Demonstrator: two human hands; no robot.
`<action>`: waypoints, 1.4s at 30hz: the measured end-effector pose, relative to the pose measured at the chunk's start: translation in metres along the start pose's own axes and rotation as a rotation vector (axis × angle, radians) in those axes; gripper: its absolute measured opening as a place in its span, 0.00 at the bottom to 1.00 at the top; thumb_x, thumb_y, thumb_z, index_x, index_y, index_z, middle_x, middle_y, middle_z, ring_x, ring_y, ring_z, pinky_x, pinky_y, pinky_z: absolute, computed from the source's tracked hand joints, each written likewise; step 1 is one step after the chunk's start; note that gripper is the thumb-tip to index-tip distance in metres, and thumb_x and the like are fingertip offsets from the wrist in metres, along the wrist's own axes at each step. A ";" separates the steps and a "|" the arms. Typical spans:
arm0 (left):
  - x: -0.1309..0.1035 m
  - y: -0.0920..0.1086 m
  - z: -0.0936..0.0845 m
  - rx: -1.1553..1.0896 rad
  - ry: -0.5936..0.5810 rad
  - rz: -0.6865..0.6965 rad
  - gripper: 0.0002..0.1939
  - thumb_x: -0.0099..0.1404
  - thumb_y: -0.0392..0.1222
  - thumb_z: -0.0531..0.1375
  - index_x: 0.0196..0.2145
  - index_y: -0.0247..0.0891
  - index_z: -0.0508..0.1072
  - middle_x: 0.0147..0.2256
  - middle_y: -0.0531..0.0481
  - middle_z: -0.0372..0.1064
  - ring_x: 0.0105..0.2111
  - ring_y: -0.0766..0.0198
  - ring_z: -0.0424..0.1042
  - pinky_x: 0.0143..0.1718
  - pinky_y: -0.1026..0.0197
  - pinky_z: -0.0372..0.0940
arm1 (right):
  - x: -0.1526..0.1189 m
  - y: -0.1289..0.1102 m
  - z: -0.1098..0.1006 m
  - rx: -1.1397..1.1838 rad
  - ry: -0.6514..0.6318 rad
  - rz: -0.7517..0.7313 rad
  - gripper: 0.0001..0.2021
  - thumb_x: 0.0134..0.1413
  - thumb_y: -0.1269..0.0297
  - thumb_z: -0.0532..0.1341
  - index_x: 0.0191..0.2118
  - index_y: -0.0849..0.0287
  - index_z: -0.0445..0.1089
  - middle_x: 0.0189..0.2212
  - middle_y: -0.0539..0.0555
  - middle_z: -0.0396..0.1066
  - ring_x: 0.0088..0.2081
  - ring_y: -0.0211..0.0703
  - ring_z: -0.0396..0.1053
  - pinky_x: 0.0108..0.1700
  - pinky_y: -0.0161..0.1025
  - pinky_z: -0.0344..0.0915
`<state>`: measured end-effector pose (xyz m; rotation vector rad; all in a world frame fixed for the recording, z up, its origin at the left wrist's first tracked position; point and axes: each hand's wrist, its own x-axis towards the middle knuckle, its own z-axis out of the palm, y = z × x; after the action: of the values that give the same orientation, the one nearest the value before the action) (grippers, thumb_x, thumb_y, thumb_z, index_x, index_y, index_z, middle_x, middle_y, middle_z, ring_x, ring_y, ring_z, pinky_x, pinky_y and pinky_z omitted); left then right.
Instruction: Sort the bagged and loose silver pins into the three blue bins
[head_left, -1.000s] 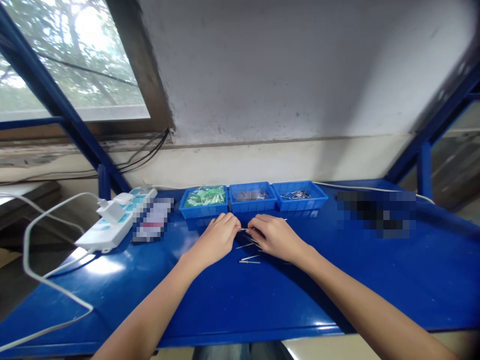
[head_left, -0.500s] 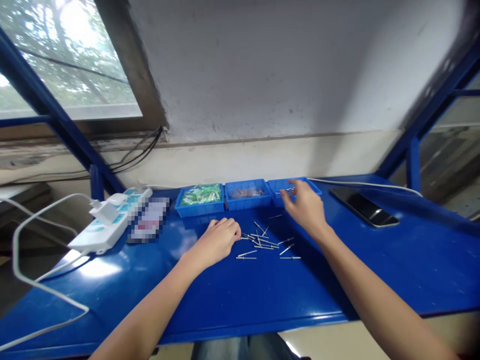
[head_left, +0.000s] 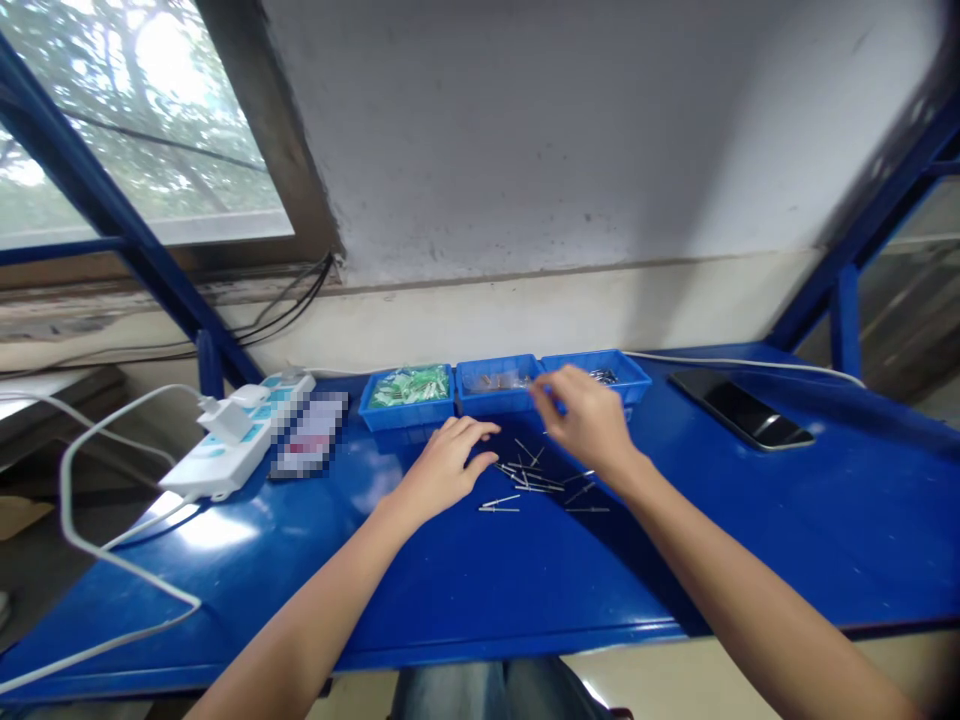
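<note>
Several thin metal rivets lie scattered on the blue table. Just left of them is my left hand, its thumb and fingers apart, with nothing seen between them. Above the right side of the pile hovers my right hand, thumb and fingertips close together; whatever they may hold is too small to make out. Behind the hands stand three blue bins in a row: the left bin with green and white packets, the middle bin with small parts in clear plastic, the right bin with metal pieces.
A dark phone lies on the right of the table. At the left are a white power strip with plugs and a looping white cable, beside a blurred flat packet. The wall rises behind the bins.
My right hand has moved left and toward me, away from the right bin. The fingers of my left hand have spread and lifted from the edge of the rivets. The view has shifted slightly.
</note>
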<state>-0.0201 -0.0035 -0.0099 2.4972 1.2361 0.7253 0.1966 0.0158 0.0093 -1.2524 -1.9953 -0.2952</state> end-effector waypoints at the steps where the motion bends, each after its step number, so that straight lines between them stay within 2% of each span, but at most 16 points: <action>1: 0.000 -0.001 0.002 0.022 -0.037 0.010 0.15 0.66 0.43 0.55 0.50 0.44 0.65 0.45 0.48 0.66 0.47 0.56 0.62 0.49 0.51 0.57 | 0.001 0.012 -0.001 -0.079 0.070 0.111 0.13 0.62 0.61 0.50 0.40 0.60 0.69 0.34 0.58 0.69 0.38 0.45 0.65 0.38 0.39 0.60; 3: 0.000 -0.003 0.004 0.062 -0.108 0.009 0.12 0.65 0.43 0.57 0.46 0.46 0.68 0.47 0.49 0.65 0.50 0.55 0.59 0.50 0.48 0.55 | 0.001 0.035 0.000 -0.213 0.131 0.284 0.15 0.59 0.59 0.52 0.46 0.62 0.67 0.39 0.61 0.68 0.42 0.51 0.64 0.38 0.42 0.60; 6: -0.001 -0.004 0.005 0.096 -0.154 -0.002 0.04 0.65 0.42 0.57 0.36 0.43 0.71 0.46 0.50 0.65 0.51 0.54 0.58 0.50 0.48 0.53 | -0.002 0.052 0.002 -0.238 0.066 0.357 0.18 0.56 0.57 0.54 0.47 0.63 0.67 0.41 0.64 0.66 0.44 0.56 0.63 0.39 0.45 0.62; 9: -0.001 -0.004 0.002 0.114 -0.141 -0.017 0.05 0.66 0.39 0.54 0.32 0.40 0.68 0.41 0.50 0.67 0.48 0.56 0.59 0.48 0.51 0.54 | -0.005 0.035 0.008 -0.062 -0.047 0.237 0.14 0.58 0.58 0.54 0.44 0.61 0.69 0.38 0.61 0.67 0.41 0.51 0.65 0.41 0.45 0.62; 14: 0.001 -0.008 -0.008 0.080 0.002 -0.075 0.06 0.67 0.37 0.50 0.34 0.40 0.66 0.36 0.51 0.68 0.43 0.58 0.60 0.46 0.52 0.56 | -0.013 -0.024 0.017 0.193 -0.286 -0.131 0.09 0.58 0.60 0.55 0.40 0.57 0.69 0.35 0.55 0.67 0.39 0.44 0.65 0.40 0.39 0.62; 17: 0.002 -0.008 -0.013 0.015 0.044 -0.013 0.08 0.68 0.37 0.49 0.33 0.40 0.66 0.35 0.50 0.67 0.42 0.59 0.61 0.46 0.55 0.58 | -0.016 -0.039 0.018 0.185 -0.312 -0.209 0.09 0.60 0.64 0.53 0.36 0.59 0.68 0.31 0.54 0.67 0.36 0.42 0.63 0.38 0.37 0.61; 20: 0.001 -0.006 -0.017 -0.019 0.026 0.021 0.06 0.68 0.40 0.51 0.37 0.40 0.67 0.37 0.49 0.67 0.43 0.59 0.61 0.47 0.55 0.58 | -0.011 -0.030 0.011 0.169 -0.259 -0.249 0.10 0.61 0.65 0.51 0.34 0.59 0.68 0.30 0.54 0.67 0.35 0.41 0.63 0.37 0.36 0.60; 22: -0.001 -0.006 -0.017 -0.017 -0.040 0.034 0.09 0.67 0.41 0.54 0.44 0.41 0.67 0.41 0.49 0.67 0.46 0.58 0.60 0.49 0.54 0.57 | -0.005 -0.013 0.004 0.120 -0.145 -0.188 0.11 0.61 0.64 0.50 0.33 0.59 0.68 0.30 0.55 0.68 0.35 0.42 0.64 0.38 0.37 0.60; 25: -0.003 -0.007 -0.014 0.022 -0.211 0.062 0.12 0.64 0.42 0.59 0.46 0.47 0.68 0.45 0.50 0.65 0.50 0.56 0.58 0.51 0.50 0.55 | 0.002 0.022 -0.003 -0.095 0.078 0.146 0.11 0.60 0.62 0.51 0.38 0.60 0.68 0.32 0.57 0.70 0.36 0.46 0.65 0.38 0.40 0.59; 27: -0.004 -0.006 -0.010 0.047 -0.280 0.072 0.06 0.64 0.41 0.58 0.39 0.47 0.71 0.44 0.51 0.65 0.49 0.56 0.58 0.50 0.50 0.54 | 0.003 0.039 -0.005 -0.217 0.103 0.338 0.13 0.58 0.60 0.53 0.43 0.62 0.68 0.35 0.60 0.70 0.38 0.50 0.66 0.36 0.41 0.58; 29: -0.004 -0.004 -0.006 0.070 -0.280 0.082 0.03 0.65 0.39 0.57 0.34 0.43 0.70 0.41 0.51 0.66 0.48 0.57 0.59 0.48 0.51 0.54 | 0.002 0.042 -0.004 -0.207 0.013 0.380 0.14 0.57 0.60 0.54 0.44 0.62 0.67 0.36 0.60 0.71 0.38 0.50 0.67 0.35 0.41 0.58; 31: -0.003 -0.001 -0.003 0.083 -0.235 0.087 0.05 0.66 0.37 0.55 0.32 0.41 0.68 0.37 0.51 0.66 0.46 0.58 0.60 0.47 0.53 0.55 | -0.001 0.029 0.000 -0.067 -0.118 0.297 0.12 0.58 0.60 0.53 0.42 0.60 0.68 0.34 0.57 0.71 0.35 0.46 0.67 0.34 0.39 0.58; 34: -0.002 -0.001 -0.004 0.065 -0.111 0.050 0.05 0.67 0.36 0.52 0.33 0.40 0.65 0.35 0.51 0.67 0.43 0.59 0.61 0.45 0.54 0.56 | -0.007 -0.007 0.008 0.165 -0.313 0.044 0.10 0.60 0.60 0.53 0.38 0.58 0.68 0.32 0.53 0.70 0.32 0.40 0.66 0.33 0.36 0.57; 36: -0.001 -0.003 -0.008 0.042 -0.026 0.025 0.06 0.68 0.36 0.50 0.34 0.40 0.65 0.35 0.50 0.66 0.42 0.59 0.60 0.44 0.55 0.57 | -0.011 -0.027 0.014 0.233 -0.382 -0.093 0.08 0.59 0.62 0.54 0.36 0.58 0.68 0.31 0.53 0.69 0.32 0.39 0.65 0.33 0.35 0.57; 39: 0.001 -0.004 -0.013 0.005 0.062 0.015 0.08 0.68 0.37 0.49 0.33 0.40 0.66 0.34 0.50 0.67 0.41 0.58 0.61 0.45 0.55 0.58 | -0.014 -0.038 0.016 0.259 -0.371 -0.160 0.08 0.59 0.64 0.53 0.34 0.60 0.68 0.29 0.53 0.68 0.31 0.38 0.64 0.33 0.35 0.57; 42: 0.000 0.000 -0.013 -0.036 0.095 -0.020 0.07 0.68 0.40 0.50 0.37 0.40 0.67 0.35 0.50 0.68 0.43 0.59 0.62 0.46 0.56 0.58 | -0.011 -0.031 0.009 0.259 -0.284 -0.167 0.10 0.60 0.65 0.52 0.33 0.60 0.68 0.28 0.53 0.68 0.31 0.38 0.64 0.34 0.35 0.58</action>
<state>-0.0275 -0.0030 0.0010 2.4434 1.2657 0.8621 0.1692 -0.0020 0.0016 -1.0092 -2.2989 0.0671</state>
